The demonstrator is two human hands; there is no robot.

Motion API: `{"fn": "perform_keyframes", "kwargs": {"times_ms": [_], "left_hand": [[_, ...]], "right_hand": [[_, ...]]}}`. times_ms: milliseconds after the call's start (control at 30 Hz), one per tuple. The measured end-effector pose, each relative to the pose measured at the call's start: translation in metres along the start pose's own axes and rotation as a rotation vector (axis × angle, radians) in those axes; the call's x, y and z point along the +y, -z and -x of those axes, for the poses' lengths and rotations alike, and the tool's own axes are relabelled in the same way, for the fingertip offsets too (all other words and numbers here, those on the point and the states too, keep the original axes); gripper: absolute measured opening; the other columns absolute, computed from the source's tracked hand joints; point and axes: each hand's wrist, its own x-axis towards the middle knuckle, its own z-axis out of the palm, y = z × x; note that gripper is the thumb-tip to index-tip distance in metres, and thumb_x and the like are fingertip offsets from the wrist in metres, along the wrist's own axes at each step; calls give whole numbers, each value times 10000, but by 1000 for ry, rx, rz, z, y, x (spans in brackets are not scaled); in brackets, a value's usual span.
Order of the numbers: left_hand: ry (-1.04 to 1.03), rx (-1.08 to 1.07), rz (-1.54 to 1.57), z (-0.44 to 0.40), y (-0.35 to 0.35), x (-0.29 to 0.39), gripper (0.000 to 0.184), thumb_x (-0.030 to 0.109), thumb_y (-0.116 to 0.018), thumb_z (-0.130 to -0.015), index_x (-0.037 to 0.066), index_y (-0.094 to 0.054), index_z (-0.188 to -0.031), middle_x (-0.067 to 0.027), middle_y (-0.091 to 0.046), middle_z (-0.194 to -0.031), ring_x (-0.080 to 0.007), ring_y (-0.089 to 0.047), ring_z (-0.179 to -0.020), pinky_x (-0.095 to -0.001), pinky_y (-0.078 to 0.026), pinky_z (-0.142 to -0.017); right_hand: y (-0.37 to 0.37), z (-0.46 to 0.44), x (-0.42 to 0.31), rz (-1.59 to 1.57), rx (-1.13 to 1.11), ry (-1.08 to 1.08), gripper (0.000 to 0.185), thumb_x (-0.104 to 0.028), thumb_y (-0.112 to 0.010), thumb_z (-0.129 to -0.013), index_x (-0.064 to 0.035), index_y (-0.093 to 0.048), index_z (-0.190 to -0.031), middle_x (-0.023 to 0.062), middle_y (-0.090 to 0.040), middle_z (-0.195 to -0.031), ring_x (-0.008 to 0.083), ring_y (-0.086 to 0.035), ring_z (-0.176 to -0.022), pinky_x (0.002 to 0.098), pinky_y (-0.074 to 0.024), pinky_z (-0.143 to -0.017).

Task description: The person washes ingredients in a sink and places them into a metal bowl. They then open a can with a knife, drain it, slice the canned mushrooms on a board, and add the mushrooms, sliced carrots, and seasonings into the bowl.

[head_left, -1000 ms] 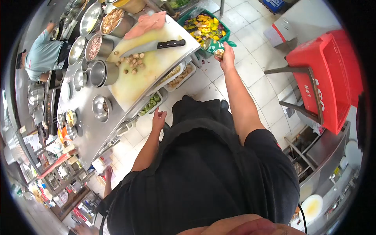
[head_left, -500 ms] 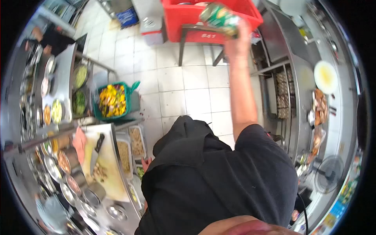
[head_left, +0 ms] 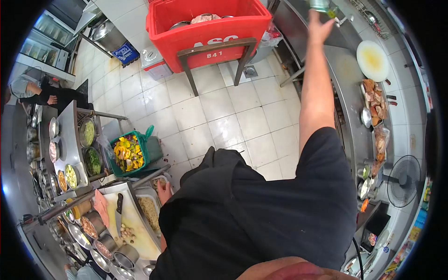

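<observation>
My right hand (head_left: pixel 320 31) is stretched out over the steel counter on the right, thumb spread away from the fingers. Right at its fingertips, cut off by the top edge, is a can (head_left: pixel 319 4) with a bit of green; the fingers do not look wrapped around it. Low by my left side, my left hand (head_left: pixel 164 192) hangs at the edge of a food tray (head_left: pixel 149 214), its fingers apart and partly bent. Beside it lies a white cutting board (head_left: pixel 140 235) with a black-handled knife (head_left: pixel 119 212) and chopped pale pieces (head_left: pixel 126 233).
A red cooler box (head_left: pixel 210 39) on a metal stand is ahead. A green-lined bin (head_left: pixel 128 154) with yellow scraps stands left. Metal pots (head_left: pixel 126 255) crowd the left counter. A white round board (head_left: pixel 373 60) and a fan (head_left: pixel 405 180) are right. Another person (head_left: pixel 35 88) is far left.
My right hand has swung from above the red cooler box to the right counter, carrying the can there, and its fingers have spread. My left hand has come further into view.
</observation>
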Motion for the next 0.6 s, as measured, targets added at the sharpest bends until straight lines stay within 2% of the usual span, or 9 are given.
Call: {"fn": "perform_keyframes", "kwargs": {"times_ms": [33, 67, 100, 200, 300, 400, 467, 533, 600], "left_hand": [[-12, 22, -8, 0, -3, 6, 683, 244, -657, -944, 1, -338, -1497, -120, -624, -1050, -199, -574, -918, -325, -465, -830], [-21, 46, -11, 3, -9, 15, 681, 242, -659, -943, -3, -342, -1494, -116, -624, -1041, -194, -571, -909, -323, -465, -825], [-66, 78, -1, 6, -11, 13, 689, 242, -667, -938, -8, -342, -1492, -113, -623, -1033, -188, -569, -903, -322, -467, -820], [-145, 124, -16, 10, -11, -19, 715, 247, -693, -919, -22, -348, -1485, -106, -622, -1018, -175, -570, -897, -318, -473, -814], [-48, 80, 22, 33, -3, -43, 730, 270, -736, -882, -36, -394, -1449, -116, -644, -1052, -186, -604, -944, -326, -491, -856], [40, 325, -107, 98, -7, 24, 719, 321, -753, -851, 54, -443, -1442, -176, -650, -1147, -257, -631, -1048, -390, -502, -910], [65, 483, -152, 116, -5, -7, 723, 359, -738, -852, 85, -451, -1456, -187, -647, -1198, -277, -635, -1073, -392, -499, -925], [27, 617, -93, 139, 0, -9, 664, 336, -738, -848, 68, -493, -1403, -179, -655, -1189, -296, -642, -1068, -406, -506, -924], [46, 758, -10, 164, 7, -14, 616, 313, -744, -838, 42, -531, -1348, -175, -669, -1156, -299, -651, -1038, -409, -511, -917]], "right_hand": [[-12, 56, 60, 92, -41, -269, 1186, -444, -861, -706, 181, -193, -1462, 358, -270, -1522, 385, -286, -1445, 420, -234, -1190], [8, 107, 14, -26, -20, -375, 1204, -479, -845, -713, 188, -177, -1460, 367, -257, -1522, 411, -253, -1453, 418, -234, -1195], [-7, 171, 78, 131, -2, -589, 1201, -483, -842, -715, 199, -181, -1450, 370, -282, -1506, 405, -288, -1438, 417, -249, -1187], [20, 417, 128, 400, -467, -518, 1108, -483, -781, -754, 56, -193, -1524, 306, -383, -1490, 417, -389, -1387, 423, -298, -1171], [100, 589, 19, 389, -1235, -1030, 962, -425, -772, -743, 75, -367, -1458, 296, -467, -1433, 395, -441, -1360, 411, -354, -1138], [117, 677, 6, 219, -2098, -751, 799, -323, -768, -763, 80, -475, -1388, 264, -646, -1209, 326, -626, -1140, 382, -477, -993], [83, 629, -48, 133, -2046, -551, 641, -303, -739, -793, 68, -579, -1291, 235, -705, -1066, 320, -678, -1007, 362, -507, -935], [28, 630, -33, 99, -1958, 27, 585, -306, -742, -790, 60, -626, -1231, 249, -702, -1070, 341, -678, -1011, 394, -515, -918], [-8, 616, -83, -16, -1958, 121, 501, -280, -718, -832, 53, -640, -1198, 181, -725, -920, 266, -693, -842, 373, -536, -795]]}}
